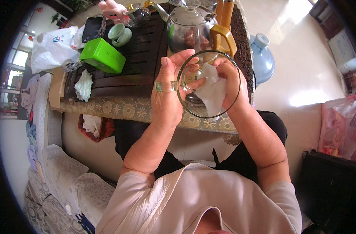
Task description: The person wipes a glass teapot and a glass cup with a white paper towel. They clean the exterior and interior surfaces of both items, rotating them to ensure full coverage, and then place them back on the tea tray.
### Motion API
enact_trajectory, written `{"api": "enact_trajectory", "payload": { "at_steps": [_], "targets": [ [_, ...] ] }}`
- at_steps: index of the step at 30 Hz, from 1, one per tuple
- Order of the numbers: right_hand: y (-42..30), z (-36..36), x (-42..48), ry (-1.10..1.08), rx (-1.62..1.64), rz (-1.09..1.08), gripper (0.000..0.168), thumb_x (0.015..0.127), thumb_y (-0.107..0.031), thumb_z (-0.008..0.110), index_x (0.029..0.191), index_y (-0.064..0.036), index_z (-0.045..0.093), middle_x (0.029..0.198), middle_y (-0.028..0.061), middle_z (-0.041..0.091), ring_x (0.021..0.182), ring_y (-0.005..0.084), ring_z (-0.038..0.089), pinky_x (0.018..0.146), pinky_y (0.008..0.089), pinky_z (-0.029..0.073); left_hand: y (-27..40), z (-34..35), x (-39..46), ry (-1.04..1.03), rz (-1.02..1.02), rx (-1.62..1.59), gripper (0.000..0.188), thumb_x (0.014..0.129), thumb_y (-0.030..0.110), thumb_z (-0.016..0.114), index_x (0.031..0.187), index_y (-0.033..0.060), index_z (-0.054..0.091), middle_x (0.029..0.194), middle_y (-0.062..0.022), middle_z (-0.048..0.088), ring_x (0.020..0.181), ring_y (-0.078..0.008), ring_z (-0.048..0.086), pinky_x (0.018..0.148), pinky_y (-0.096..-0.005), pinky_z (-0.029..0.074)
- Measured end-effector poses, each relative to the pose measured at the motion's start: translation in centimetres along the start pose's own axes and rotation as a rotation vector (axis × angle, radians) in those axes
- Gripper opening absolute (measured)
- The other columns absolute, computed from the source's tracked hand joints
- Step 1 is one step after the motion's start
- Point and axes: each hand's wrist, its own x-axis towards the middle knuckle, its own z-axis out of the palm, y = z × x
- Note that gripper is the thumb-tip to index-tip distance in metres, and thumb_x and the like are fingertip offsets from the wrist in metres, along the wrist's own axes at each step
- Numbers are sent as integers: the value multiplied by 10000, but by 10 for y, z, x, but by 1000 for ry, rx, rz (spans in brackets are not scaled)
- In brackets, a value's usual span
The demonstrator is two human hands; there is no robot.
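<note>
A clear glass vessel [187, 108] with a round rim and a greenish glass handle [166, 86] is held up over the table's near edge. On its left side, my left hand [169, 96] supports it, the handle lying across the thumb side. My right hand [233, 84] is at its right side with a white tissue or cloth [213, 90] bunched at the fingers; whether the cloth is inside or behind the glass is hard to tell. Just beyond stands a glass kettle [192, 29] with a steel spout and a tan handle [228, 41].
A dark slatted tea tray [143, 58] carries a bright green box [103, 55], a pale green cup [119, 35], a crumpled cloth [84, 86] and a pink figurine [112, 10]. Left are a phone [92, 29] and plastic bag [53, 49]. A water bottle [263, 58] stands right.
</note>
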Motion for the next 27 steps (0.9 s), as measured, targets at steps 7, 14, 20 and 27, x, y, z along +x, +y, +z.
{"api": "enact_trajectory", "payload": {
  "at_steps": [7, 14, 20, 27],
  "targets": [
    [3, -3, 4, -119, 217, 55, 257, 894, -194, 552, 1109, -57, 577, 1022, 68, 625, 929, 186, 613, 832, 358, 506, 8, -4, 0, -22, 11, -27, 598, 980, 539, 347, 1224, 22, 522, 1116, -84, 568, 1024, -154, 525, 863, -358, 515],
    [2, -2, 2, -322, 172, 165, 343, 933, -249, 539, 1201, -35, 556, 1119, 89, 614, 1030, 207, 593, 896, 382, 482, 7, -1, -2, -60, -38, -64, 602, 989, 535, 317, 1229, 18, 510, 1102, -79, 570, 1054, -158, 505, 840, -345, 521],
    [2, 7, 1, -256, 194, 162, 270, 905, -194, 554, 1112, -24, 584, 1068, 76, 619, 979, 199, 600, 866, 360, 484, 2, -4, 4, 25, -12, 28, 625, 983, 548, 320, 1210, 7, 535, 1094, -85, 579, 1036, -151, 518, 812, -337, 539],
    [-7, -1, -2, -135, -66, 36, 177, 834, -84, 574, 998, -49, 631, 936, 38, 646, 872, 138, 601, 804, 281, 469, 3, -20, 11, 61, 64, 50, 587, 987, 515, 323, 1207, 26, 562, 1147, -85, 599, 1056, -165, 517, 773, -396, 579]
  ]
}}
